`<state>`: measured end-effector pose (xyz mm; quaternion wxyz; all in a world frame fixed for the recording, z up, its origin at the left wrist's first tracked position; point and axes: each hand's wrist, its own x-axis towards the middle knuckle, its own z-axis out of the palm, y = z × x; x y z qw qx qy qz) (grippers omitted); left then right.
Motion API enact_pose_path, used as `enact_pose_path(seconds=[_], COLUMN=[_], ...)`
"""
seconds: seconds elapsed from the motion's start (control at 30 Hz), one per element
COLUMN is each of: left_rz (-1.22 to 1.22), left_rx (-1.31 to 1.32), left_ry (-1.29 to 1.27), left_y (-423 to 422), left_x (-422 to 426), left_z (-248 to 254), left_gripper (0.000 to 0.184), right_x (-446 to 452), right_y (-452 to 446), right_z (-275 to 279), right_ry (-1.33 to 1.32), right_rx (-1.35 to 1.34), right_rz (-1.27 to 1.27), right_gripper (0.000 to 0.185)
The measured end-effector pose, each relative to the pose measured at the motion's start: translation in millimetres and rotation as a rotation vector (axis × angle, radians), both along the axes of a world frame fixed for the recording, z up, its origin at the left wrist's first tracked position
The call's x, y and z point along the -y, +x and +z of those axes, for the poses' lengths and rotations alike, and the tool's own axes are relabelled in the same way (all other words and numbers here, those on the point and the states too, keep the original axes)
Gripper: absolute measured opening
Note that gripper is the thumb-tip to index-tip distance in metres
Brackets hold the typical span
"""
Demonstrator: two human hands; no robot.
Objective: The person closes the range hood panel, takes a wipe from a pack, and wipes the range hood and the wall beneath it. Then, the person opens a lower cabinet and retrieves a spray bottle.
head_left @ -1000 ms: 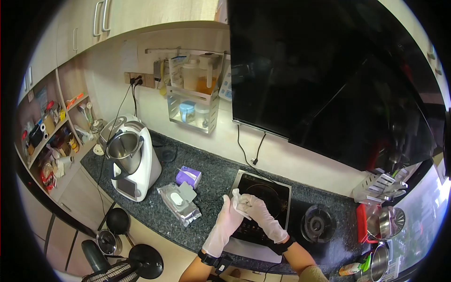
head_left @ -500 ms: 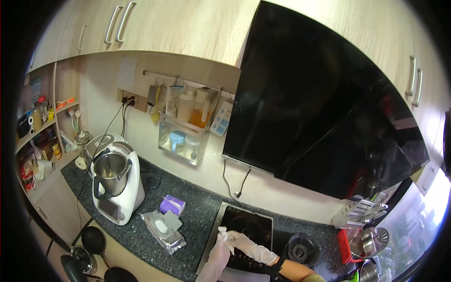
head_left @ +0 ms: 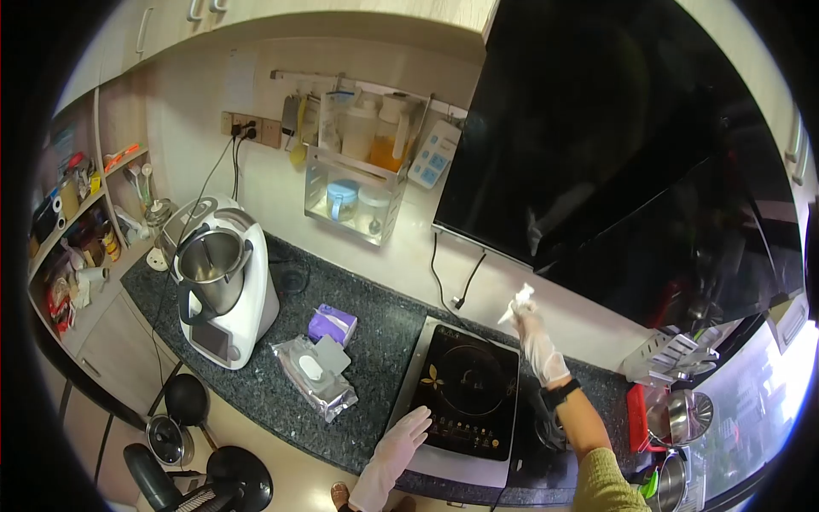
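Observation:
My right hand (head_left: 537,343), in a thin translucent glove, is raised in front of the wall below the range hood (head_left: 589,196). Its fingers are closed on a crumpled white wipe (head_left: 517,302); I cannot tell whether the wipe touches the wall. My left hand (head_left: 399,445), gloved too, holds nothing. Its fingers stretch out over the front left edge of the black induction cooktop (head_left: 469,384). Left of the cooktop lies a silver wipes pack (head_left: 316,377) with its lid flipped up. Just behind that pack is a purple tissue pack (head_left: 331,324).
A white food processor (head_left: 226,299) with a steel bowl stands on the dark counter's left. Black plugs and cords (head_left: 461,300) hang below the hood. At the right are a red rack (head_left: 640,418) and steel bowls (head_left: 682,414). Pans (head_left: 239,478) stand low at the left.
My right hand has risen from the cooktop to the wall with the white wipe. The left hand has come apart from it, fingers now extended. The view has shifted, uncovering the cooktop.

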<state>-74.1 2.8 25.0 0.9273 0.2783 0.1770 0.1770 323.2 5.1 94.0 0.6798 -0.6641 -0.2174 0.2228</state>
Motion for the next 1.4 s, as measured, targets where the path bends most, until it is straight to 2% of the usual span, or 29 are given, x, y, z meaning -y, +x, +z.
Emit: enact_pose_path(seconds=[0.1,0.2,0.23,0.33,0.4,0.47,0.53,0.6,0.63,0.73,0.77,0.87,0.9,0.97,1.0,1.03,1.13,1.17,1.27,1.3,1.33,1.4], left_rz=[0.010,0.020,0.028,0.081,0.137,0.167,0.175,0.228,0.254,0.268,0.271,0.248,0.238,0.217,0.224,0.233,0.264,0.266,0.225,0.221,0.208,0.162], left_rx=[-0.067,-0.134,-0.158,-0.218,-0.211,-0.221,-0.243,-0.085,-0.007,0.069,0.016,-0.168,-0.131,-0.060,-0.139,-0.217,-0.358,-0.396,-0.425,-0.403,-0.300,-0.415], left_ry=[-0.007,-0.012,-0.015,-0.038,-0.066,-0.079,-0.077,0.112,0.208,0.306,0.259,0.149,0.115,0.046,0.024,-0.002,0.000,0.005,-0.120,-0.094,-0.061,-0.012], left_y=[-8,-17,-21,-36,-41,-46,-50,-62,-69,-80,-84,-91,-95,-102,-101,-102,-103,-103,-90,-88,-92,-80], left_x=[7,11,11,9,9,7,5,8,9,0,-1,-10,-14,-24,-30,-32,-42,-45,-55,-56,-49,-53], left_z=[-10,-26,-31,-41,-49,-51,-43,-32,-26,5,4,2,-13,-52,-51,-47,-24,-18,-37,-39,-73,-74], left_gripper=[0.051,0.050,0.050,0.051,0.048,0.046,0.045,0.048,0.050,0.053,0.052,0.049,0.047,0.045,0.044,0.043,0.042,0.042,0.041,0.040,0.050,0.046], right_x=[-33,-57,-59,-86,-115,-137,-154,-156,-152,-155,-161,-169,-171,-185,-194,-202,-214,-214,-205,-204,-204,-202], right_y=[11,21,26,44,27,-17,-23,-9,-2,37,33,29,14,16,11,6,16,12,27,33,36,31], right_z=[-19,-32,-33,-68,-71,-43,-35,-36,-34,-59,-58,-49,-33,-31,-23,-14,-20,-18,-22,-22,-21,-19], right_ry=[0.014,0.148,0.258,0.387,0.320,0.285,0.193,0.157,0.321,0.324,0.228,-0.022,-0.035,-0.075,-0.094,-0.020,-0.610,-0.594,-0.411,-0.436,-0.458,-0.497], right_rx=[0.033,-0.210,-0.293,-0.450,-0.435,-0.365,-0.189,0.010,0.112,0.229,0.290,1.089,1.324,1.431,1.486,1.418,1.547,1.594,1.816,1.850,1.878,1.899], right_rz=[-0.051,-0.187,-0.065,0.059,0.042,0.005,-0.053,-0.033,0.114,-0.167,-0.409,-0.422,-0.405,-0.374,-0.355,-0.230,-0.257,-0.184,0.060,0.127,0.194,0.246], right_gripper=[0.013,0.011,0.012,0.016,0.016,0.016,0.015,0.015,0.011,0.009,0.014,0.012,0.012,0.013,0.014,0.010,0.013,0.020,0.027,0.028,0.030,0.025])
